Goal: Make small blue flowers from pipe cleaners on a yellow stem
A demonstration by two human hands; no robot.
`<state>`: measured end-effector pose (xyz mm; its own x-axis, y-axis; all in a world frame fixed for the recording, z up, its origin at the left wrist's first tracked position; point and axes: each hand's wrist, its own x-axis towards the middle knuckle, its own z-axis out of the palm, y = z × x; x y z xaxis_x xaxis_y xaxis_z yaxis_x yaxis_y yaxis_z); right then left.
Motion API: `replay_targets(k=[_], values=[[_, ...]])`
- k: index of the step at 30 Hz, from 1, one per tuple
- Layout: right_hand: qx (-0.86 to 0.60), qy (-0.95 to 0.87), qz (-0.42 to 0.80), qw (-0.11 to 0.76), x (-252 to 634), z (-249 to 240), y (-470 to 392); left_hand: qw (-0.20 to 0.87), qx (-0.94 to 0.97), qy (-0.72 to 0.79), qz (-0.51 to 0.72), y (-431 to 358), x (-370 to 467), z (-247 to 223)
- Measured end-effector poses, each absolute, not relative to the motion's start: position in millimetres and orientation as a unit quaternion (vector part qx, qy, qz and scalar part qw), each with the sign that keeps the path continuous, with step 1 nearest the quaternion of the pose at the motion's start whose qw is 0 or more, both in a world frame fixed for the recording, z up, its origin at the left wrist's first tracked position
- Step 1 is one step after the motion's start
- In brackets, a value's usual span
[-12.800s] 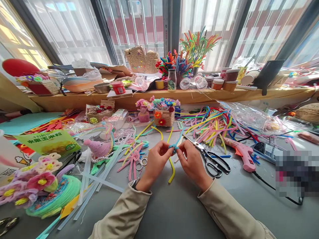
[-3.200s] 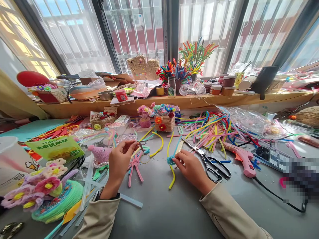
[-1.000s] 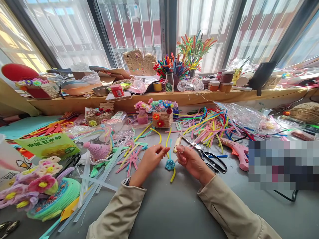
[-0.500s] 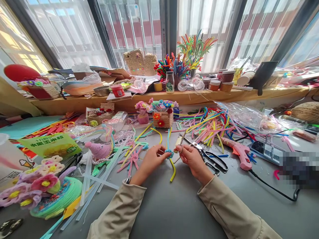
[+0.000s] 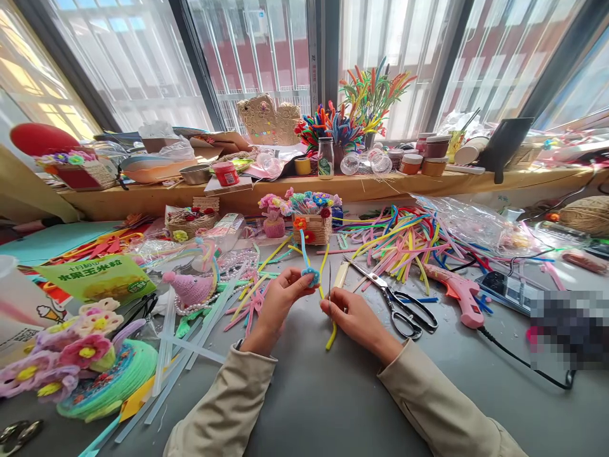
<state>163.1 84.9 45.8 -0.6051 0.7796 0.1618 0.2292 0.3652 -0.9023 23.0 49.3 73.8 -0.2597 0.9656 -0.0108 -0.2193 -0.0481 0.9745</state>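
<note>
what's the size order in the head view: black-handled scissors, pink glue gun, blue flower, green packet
Largest to smallest, by span:
Green packet
Black-handled scissors
Pink glue gun
Blue flower, in the left hand

The right hand (image 5: 349,316) hides the handles of the thin scissors (image 5: 330,273), and whether their blades are parted is too small to tell. It also covers a stretch of the yellow strip (image 5: 332,337). The left hand (image 5: 280,298) hides part of the blue flower (image 5: 311,277). Coarse blurring masks a dark object (image 5: 566,330) near the phone (image 5: 505,291). The view's left edge cuts off the white cup (image 5: 12,298); its right edge, the twine ball (image 5: 587,216).
</note>
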Motion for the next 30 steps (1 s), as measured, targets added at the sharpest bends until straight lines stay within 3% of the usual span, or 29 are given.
replay_targets(k=[9,30], values=[[-0.316,-0.831,0.392,0.239,164.3,49.0,78.3,0.485,0.362,0.486,0.631,49.3,22.5,74.3],[-0.322,-0.824,0.361,0.295,162.9,49.1,78.9,0.494,0.365,0.490,0.619,50.0,24.0,74.1]])
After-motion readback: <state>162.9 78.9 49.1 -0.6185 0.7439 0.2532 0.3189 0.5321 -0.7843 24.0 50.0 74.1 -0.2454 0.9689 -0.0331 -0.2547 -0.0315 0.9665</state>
